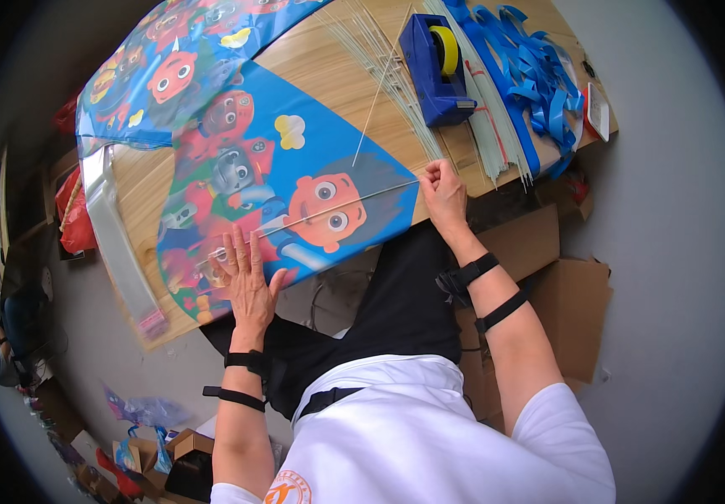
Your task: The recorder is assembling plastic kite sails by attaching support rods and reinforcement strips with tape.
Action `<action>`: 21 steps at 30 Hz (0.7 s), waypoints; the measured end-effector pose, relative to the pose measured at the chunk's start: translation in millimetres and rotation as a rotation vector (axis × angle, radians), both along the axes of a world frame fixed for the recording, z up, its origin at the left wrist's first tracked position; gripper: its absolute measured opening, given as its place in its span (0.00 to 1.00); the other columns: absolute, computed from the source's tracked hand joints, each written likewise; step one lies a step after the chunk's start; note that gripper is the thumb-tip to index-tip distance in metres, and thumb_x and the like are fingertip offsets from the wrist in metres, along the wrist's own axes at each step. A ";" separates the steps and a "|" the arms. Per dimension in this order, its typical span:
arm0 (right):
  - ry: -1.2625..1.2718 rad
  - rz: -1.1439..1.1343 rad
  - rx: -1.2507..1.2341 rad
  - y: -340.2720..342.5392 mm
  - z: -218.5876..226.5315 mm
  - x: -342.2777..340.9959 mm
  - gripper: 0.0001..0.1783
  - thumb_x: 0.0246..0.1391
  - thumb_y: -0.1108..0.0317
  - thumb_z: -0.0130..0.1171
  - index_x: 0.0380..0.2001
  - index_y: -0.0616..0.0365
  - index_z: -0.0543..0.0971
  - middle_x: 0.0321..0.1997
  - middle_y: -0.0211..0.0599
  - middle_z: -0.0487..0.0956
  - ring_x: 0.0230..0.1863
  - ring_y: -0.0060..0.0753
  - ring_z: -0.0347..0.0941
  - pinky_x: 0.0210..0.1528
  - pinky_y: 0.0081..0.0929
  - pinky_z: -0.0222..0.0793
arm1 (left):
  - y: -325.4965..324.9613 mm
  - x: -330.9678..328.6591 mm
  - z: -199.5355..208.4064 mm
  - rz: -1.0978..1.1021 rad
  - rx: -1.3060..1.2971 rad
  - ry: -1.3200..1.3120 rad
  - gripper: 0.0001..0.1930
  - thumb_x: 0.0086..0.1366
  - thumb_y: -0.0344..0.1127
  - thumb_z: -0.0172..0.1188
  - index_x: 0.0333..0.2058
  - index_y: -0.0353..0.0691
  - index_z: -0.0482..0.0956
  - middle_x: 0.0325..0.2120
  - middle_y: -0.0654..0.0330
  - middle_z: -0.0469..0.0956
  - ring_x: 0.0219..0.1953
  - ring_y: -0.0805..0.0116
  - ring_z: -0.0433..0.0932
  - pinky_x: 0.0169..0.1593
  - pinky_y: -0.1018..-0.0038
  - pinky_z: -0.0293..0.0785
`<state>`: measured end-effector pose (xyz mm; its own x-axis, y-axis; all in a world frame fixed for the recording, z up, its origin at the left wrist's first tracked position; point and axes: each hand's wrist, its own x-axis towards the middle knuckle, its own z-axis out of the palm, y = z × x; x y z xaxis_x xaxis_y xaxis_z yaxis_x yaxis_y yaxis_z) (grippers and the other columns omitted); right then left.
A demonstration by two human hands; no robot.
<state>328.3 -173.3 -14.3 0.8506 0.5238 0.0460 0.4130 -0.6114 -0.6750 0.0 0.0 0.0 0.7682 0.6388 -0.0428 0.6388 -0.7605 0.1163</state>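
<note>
A blue printed sheet (354, 143) with cartoon faces, cut to a slanting point like a kite panel, covers the near part of the table. Across it runs a thin pale rod (354, 200). My left hand (249, 290) lies flat with fingers spread on the sheet, over the rod's left end. At the sheet's right corner, my right hand (444, 197) pinches the rod's other end between thumb and curled fingers. A second thin rod (371, 113) lies loose, partly on the sheet, pointing away from me.
A blue tape dispenser (422, 71) with yellow tape stands beyond my right hand, among bundled pale rods (488, 122). Blue ribbons (539, 76) heap at the far right. Clear plastic bags (123, 244) lie at the table's left edge. Cardboard boxes (577, 311) stand below, to my right.
</note>
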 end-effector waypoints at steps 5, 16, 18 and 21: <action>0.008 -0.009 0.002 -1.1 2.2 7.1 0.09 0.52 0.73 0.59 0.37 0.63 0.73 0.27 0.37 0.77 0.27 0.29 0.75 0.33 0.27 0.72 | -39.3 87.3 24.0 -0.225 -0.163 -0.099 0.46 0.60 0.59 0.54 0.69 0.39 0.46 0.71 0.56 0.42 0.73 0.58 0.38 0.71 0.51 0.27; 0.066 -0.012 0.027 0.6 9.3 0.2 0.10 0.50 0.72 0.59 0.37 0.60 0.75 0.29 0.42 0.80 0.33 0.48 0.77 0.37 0.39 0.72 | -94.5 190.1 1.7 -0.433 -0.167 -0.156 0.45 0.60 0.64 0.50 0.67 0.38 0.53 0.71 0.60 0.46 0.73 0.62 0.39 0.72 0.52 0.29; 0.105 -0.021 0.018 0.3 10.8 -0.7 0.10 0.50 0.71 0.59 0.37 0.60 0.75 0.28 0.42 0.80 0.32 0.47 0.78 0.37 0.39 0.72 | -96.9 196.1 -0.3 -0.429 -0.181 -0.153 0.45 0.60 0.64 0.50 0.67 0.38 0.53 0.71 0.60 0.46 0.73 0.62 0.39 0.72 0.52 0.29; 0.125 -0.028 0.003 3.1 9.5 -0.1 0.11 0.50 0.71 0.59 0.37 0.60 0.75 0.27 0.41 0.80 0.31 0.45 0.78 0.36 0.38 0.72 | -95.3 193.3 -2.8 -0.426 -0.198 -0.139 0.45 0.61 0.64 0.50 0.67 0.38 0.52 0.71 0.60 0.46 0.73 0.62 0.40 0.72 0.52 0.29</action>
